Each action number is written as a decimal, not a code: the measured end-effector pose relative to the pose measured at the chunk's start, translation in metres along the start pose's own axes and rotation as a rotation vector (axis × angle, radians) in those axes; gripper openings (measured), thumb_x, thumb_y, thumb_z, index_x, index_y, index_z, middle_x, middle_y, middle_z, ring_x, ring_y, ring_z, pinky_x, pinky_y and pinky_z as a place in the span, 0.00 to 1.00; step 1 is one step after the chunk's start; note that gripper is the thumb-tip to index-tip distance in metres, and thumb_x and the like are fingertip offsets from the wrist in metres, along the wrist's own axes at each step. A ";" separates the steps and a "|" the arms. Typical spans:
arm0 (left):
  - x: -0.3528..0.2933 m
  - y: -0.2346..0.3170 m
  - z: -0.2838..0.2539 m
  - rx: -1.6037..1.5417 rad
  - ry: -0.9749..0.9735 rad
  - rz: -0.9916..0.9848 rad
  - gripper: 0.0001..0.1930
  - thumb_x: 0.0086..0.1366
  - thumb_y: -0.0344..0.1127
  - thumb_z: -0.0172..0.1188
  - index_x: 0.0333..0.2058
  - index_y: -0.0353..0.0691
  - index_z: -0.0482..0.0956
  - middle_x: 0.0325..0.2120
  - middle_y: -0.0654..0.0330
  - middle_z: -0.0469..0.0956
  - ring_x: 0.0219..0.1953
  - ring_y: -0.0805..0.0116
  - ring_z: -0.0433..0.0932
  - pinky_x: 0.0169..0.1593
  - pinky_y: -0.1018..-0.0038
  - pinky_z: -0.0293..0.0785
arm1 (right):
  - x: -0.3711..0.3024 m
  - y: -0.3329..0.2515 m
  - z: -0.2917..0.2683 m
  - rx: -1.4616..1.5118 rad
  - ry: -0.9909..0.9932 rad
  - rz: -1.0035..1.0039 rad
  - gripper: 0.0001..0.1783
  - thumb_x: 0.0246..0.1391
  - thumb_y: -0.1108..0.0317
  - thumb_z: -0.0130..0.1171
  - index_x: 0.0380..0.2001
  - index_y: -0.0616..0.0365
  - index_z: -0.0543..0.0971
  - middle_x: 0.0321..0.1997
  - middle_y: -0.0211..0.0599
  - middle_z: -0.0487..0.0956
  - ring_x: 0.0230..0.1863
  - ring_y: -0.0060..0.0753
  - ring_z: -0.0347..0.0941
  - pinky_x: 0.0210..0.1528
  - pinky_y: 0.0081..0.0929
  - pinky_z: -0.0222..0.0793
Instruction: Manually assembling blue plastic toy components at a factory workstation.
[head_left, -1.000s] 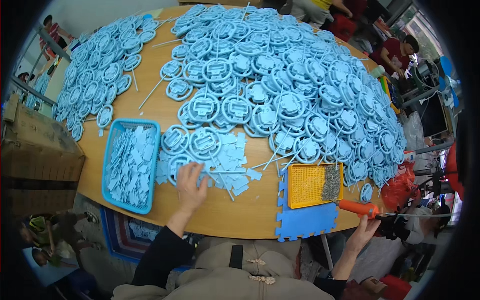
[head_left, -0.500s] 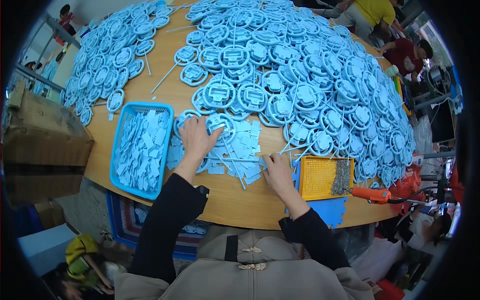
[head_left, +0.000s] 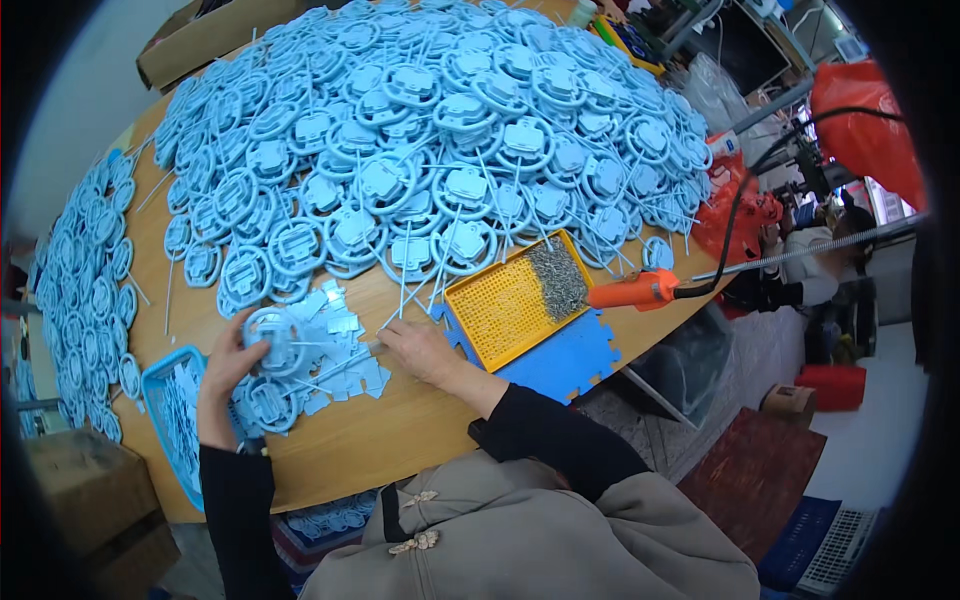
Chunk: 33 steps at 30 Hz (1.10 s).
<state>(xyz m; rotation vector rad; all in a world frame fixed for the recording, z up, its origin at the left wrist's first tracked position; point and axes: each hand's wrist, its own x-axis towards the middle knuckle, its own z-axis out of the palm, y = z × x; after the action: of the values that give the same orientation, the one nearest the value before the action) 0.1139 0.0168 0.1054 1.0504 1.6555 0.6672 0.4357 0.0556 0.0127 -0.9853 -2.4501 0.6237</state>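
My left hand [head_left: 228, 365] grips the left rim of a light-blue plastic ring part [head_left: 281, 338], a round frame with a blocky centre and a thin rod. Beneath and beside it lie several flat blue plastic pieces [head_left: 345, 372] and another ring part [head_left: 268, 402]. My right hand [head_left: 420, 350] rests low over the table to the right of these pieces. Its thumb and fingers are pinched together near thin rod ends, and what they hold is too small to make out.
A large heap of blue ring parts [head_left: 465, 185] covers the far table. A blue basket [head_left: 150, 385] of flat pieces stands left. Right are a yellow tray [head_left: 490, 320] with small metal screws [head_left: 560, 280], a blue foam mat [head_left: 560, 372] and an orange electric screwdriver [head_left: 632, 290].
The view has swung to the right. My left hand has taken hold of a ring part and raised it slightly. My right hand remains pinched near the rod ends.
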 end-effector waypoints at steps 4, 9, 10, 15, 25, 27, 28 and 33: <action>-0.040 0.008 -0.007 -0.472 0.063 -0.037 0.26 0.53 0.30 0.58 0.51 0.39 0.62 0.40 0.56 0.75 0.32 0.66 0.78 0.27 0.69 0.79 | -0.002 -0.002 -0.010 0.289 0.259 0.186 0.07 0.50 0.68 0.54 0.32 0.57 0.73 0.32 0.40 0.74 0.29 0.44 0.74 0.28 0.37 0.69; -0.048 -0.043 0.051 -1.008 0.093 0.090 0.28 0.56 0.31 0.58 0.54 0.43 0.58 0.45 0.53 0.72 0.44 0.56 0.77 0.37 0.58 0.81 | -0.002 -0.042 -0.039 0.644 0.122 0.414 0.07 0.55 0.69 0.54 0.34 0.61 0.75 0.27 0.29 0.73 0.29 0.21 0.72 0.30 0.20 0.64; -0.043 -0.030 0.074 -1.040 0.127 0.106 0.27 0.57 0.32 0.58 0.54 0.44 0.58 0.45 0.53 0.72 0.44 0.57 0.76 0.38 0.58 0.80 | -0.004 -0.047 -0.040 0.798 0.159 0.426 0.07 0.56 0.68 0.54 0.34 0.60 0.74 0.25 0.29 0.73 0.28 0.21 0.72 0.30 0.20 0.65; -0.031 0.034 0.147 -1.133 0.115 0.164 0.25 0.59 0.34 0.57 0.54 0.43 0.59 0.47 0.56 0.70 0.45 0.60 0.76 0.39 0.61 0.79 | 0.015 -0.063 -0.051 1.387 0.075 0.763 0.07 0.57 0.67 0.54 0.34 0.60 0.72 0.25 0.31 0.75 0.26 0.22 0.73 0.32 0.20 0.69; 0.006 0.075 0.168 -1.095 -0.071 0.272 0.23 0.66 0.35 0.50 0.59 0.45 0.58 0.51 0.58 0.68 0.52 0.64 0.70 0.53 0.62 0.69 | 0.047 -0.044 -0.099 1.651 0.349 0.857 0.05 0.56 0.70 0.55 0.34 0.57 0.71 0.32 0.36 0.77 0.32 0.31 0.78 0.35 0.28 0.77; 0.006 0.072 0.168 -1.129 -0.068 0.272 0.24 0.65 0.34 0.52 0.59 0.46 0.59 0.51 0.59 0.69 0.52 0.64 0.70 0.52 0.62 0.70 | 0.046 -0.043 -0.094 1.645 0.350 0.848 0.05 0.56 0.70 0.55 0.34 0.57 0.71 0.31 0.36 0.77 0.32 0.31 0.78 0.35 0.27 0.77; 0.004 0.075 0.168 -1.136 -0.056 0.293 0.24 0.63 0.31 0.53 0.58 0.44 0.61 0.49 0.59 0.70 0.50 0.67 0.71 0.51 0.65 0.70 | 0.045 -0.043 -0.096 1.617 0.333 0.839 0.06 0.55 0.71 0.56 0.34 0.57 0.71 0.31 0.35 0.77 0.32 0.29 0.77 0.35 0.25 0.77; 0.005 0.077 0.175 -0.965 0.011 0.341 0.25 0.60 0.25 0.56 0.56 0.41 0.63 0.46 0.60 0.72 0.48 0.71 0.72 0.50 0.68 0.71 | 0.040 -0.046 -0.099 1.521 0.329 0.816 0.10 0.53 0.72 0.59 0.36 0.59 0.69 0.29 0.35 0.77 0.30 0.25 0.77 0.33 0.22 0.75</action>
<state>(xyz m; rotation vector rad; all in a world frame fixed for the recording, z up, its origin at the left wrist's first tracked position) 0.3033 0.0457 0.1094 0.5926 0.9354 1.4960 0.4382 0.0790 0.1264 -1.0855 -0.6418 1.8964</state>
